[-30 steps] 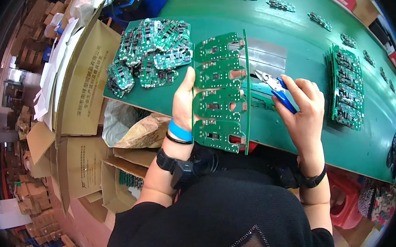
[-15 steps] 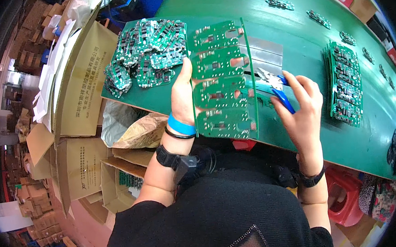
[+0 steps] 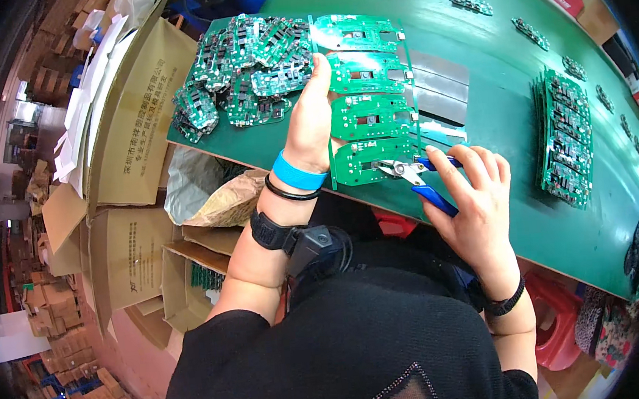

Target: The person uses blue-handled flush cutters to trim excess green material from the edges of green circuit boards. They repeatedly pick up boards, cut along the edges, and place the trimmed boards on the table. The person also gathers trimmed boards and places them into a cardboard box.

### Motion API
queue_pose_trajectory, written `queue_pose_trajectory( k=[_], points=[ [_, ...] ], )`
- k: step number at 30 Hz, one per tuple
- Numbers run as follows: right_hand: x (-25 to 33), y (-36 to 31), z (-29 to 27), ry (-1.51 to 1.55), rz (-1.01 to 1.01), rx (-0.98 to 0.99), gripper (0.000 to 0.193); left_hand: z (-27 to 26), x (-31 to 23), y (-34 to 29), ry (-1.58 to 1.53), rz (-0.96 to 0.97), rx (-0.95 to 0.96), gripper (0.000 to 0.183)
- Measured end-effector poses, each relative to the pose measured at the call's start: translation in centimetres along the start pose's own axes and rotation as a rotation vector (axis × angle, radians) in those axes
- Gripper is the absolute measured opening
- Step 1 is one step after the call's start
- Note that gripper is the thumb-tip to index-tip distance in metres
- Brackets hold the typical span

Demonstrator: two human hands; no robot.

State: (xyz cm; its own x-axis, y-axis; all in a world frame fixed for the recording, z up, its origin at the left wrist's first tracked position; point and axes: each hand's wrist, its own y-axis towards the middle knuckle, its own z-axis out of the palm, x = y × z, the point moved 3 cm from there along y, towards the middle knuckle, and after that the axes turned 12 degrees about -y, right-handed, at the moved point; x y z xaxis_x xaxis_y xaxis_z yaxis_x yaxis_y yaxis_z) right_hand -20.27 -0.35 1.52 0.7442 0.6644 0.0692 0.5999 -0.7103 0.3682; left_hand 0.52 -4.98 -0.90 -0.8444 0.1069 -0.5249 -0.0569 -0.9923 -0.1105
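My right hand [image 3: 476, 205] grips blue-handled cutters [image 3: 418, 178], their tips at the near right corner of the green circuit board panel [image 3: 367, 96]. My left hand [image 3: 311, 117] clasps that panel along its left edge, holding it over the green tabletop [image 3: 511, 129]. Just left of it lies a heap of small cut boards [image 3: 243, 69]. Farther right sits a stack of panels [image 3: 563, 136].

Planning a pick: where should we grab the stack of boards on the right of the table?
Probably take the stack across its two long edges, coming from above. It lies flat on the table with bare surface along both long sides; the component-covered top face looks poor for a grip.
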Motion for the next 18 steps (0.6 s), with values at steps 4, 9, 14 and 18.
queue_pose_trajectory(
  k=[4, 9, 14, 18],
  points=[
    [0.3, 0.1, 0.0, -0.006, -0.01, 0.014, 0.064, -0.6, -0.1, 0.0, 0.062, -0.025, -0.001, 0.062],
    [0.3, 0.2, -0.2, -0.043, -0.029, 0.046, 0.064, -0.5, 0.0, -0.1, 0.092, -0.005, 0.001, 0.061],
    [0.2, 0.2, -0.1, -0.047, -0.025, 0.041, 0.065, 0.1, -0.2, -0.2, 0.129, 0.02, -0.005, 0.06],
    [0.3, 0.6, -0.4, -0.034, -0.023, 0.018, 0.061, 0.4, -0.5, -0.3, 0.111, 0.02, -0.009, 0.059]
  ],
)
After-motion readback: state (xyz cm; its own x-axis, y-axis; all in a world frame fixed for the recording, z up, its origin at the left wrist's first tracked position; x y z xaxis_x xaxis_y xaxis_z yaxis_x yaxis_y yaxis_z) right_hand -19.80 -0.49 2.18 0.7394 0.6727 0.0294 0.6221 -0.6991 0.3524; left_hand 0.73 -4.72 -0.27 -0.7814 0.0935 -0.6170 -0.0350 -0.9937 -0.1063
